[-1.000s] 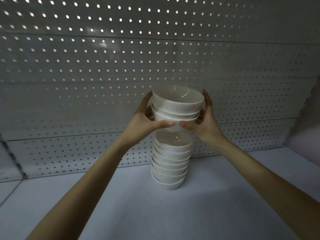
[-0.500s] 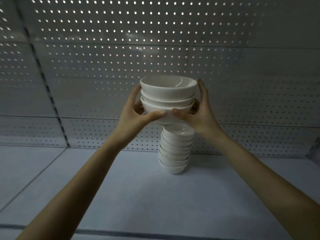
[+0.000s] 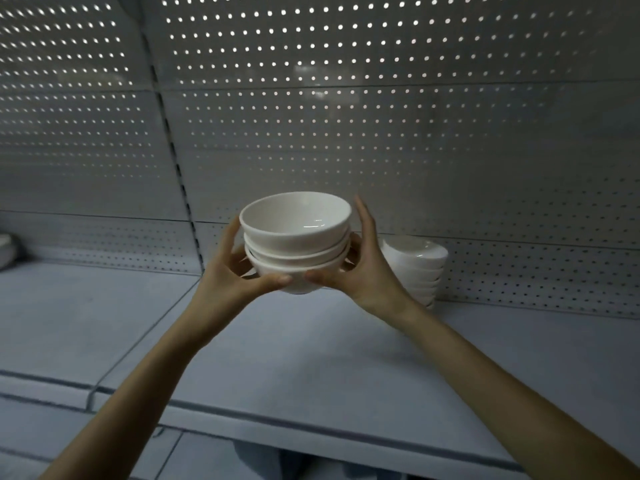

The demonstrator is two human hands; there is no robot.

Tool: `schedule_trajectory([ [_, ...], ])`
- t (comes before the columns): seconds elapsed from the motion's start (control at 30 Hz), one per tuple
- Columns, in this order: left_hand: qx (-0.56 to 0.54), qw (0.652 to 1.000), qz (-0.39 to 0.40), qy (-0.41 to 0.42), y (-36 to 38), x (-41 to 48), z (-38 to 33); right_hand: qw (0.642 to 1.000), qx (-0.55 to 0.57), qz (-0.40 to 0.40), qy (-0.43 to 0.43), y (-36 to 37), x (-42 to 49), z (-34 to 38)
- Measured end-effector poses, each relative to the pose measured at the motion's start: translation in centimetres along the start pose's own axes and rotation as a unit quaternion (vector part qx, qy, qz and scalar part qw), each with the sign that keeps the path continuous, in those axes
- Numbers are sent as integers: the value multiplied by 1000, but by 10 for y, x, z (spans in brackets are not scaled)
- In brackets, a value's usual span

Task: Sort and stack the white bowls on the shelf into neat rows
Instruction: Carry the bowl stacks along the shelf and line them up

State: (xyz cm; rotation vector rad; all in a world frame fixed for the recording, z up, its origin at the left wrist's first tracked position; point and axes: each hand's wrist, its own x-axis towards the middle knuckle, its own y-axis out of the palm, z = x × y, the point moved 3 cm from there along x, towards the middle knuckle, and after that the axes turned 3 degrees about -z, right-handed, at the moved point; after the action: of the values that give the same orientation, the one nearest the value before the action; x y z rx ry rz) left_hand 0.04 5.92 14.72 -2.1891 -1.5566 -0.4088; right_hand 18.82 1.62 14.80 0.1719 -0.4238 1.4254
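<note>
I hold a nested stack of three white bowls (image 3: 296,233) in the air above the shelf (image 3: 311,358). My left hand (image 3: 235,271) grips its left side, thumb under the bottom bowl. My right hand (image 3: 363,268) grips the right side, fingers up along the rims and thumb beneath. A taller stack of several white bowls (image 3: 415,268) stands on the shelf against the back wall, to the right of and behind my right hand, which partly hides it.
A perforated metal back panel (image 3: 381,133) closes the shelf, with an upright post (image 3: 173,161) at the left. A pale object (image 3: 7,247) shows at the far left edge. The shelf's front lip (image 3: 277,424) runs below my forearms.
The three bowls in my hands have moved left, away from the tall stack, and come lower. The view has shifted left, so the tall stack now stands to the right.
</note>
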Motion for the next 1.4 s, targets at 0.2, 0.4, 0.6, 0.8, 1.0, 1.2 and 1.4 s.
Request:
schedule_trajectory([
  [0.2, 21, 1000, -5, -16, -96, -14, 12, 999, 5, 31, 18, 96, 19, -3],
  [0.4, 58, 998, -13, -12, -196, -19, 21, 999, 13, 52, 10, 196, 43, 1],
  [0.6, 60, 997, -39, -17, -269, -19, 31, 998, 35, 59, 3, 266, 65, 7],
  [0.8, 60, 997, -49, -24, -318, -15, 44, 996, 49, 79, 5, 314, 90, 4],
  [1.0, 53, 995, -69, -42, -365, -8, 65, 992, 49, 117, 5, 362, 123, -1],
  [1.2, 70, 994, -62, -56, -429, 17, 90, 989, 51, 134, -24, 421, 168, -15],
  [1.4, 88, 993, -56, -57, -501, 57, 125, 989, 59, 131, -26, 486, 227, -33],
])
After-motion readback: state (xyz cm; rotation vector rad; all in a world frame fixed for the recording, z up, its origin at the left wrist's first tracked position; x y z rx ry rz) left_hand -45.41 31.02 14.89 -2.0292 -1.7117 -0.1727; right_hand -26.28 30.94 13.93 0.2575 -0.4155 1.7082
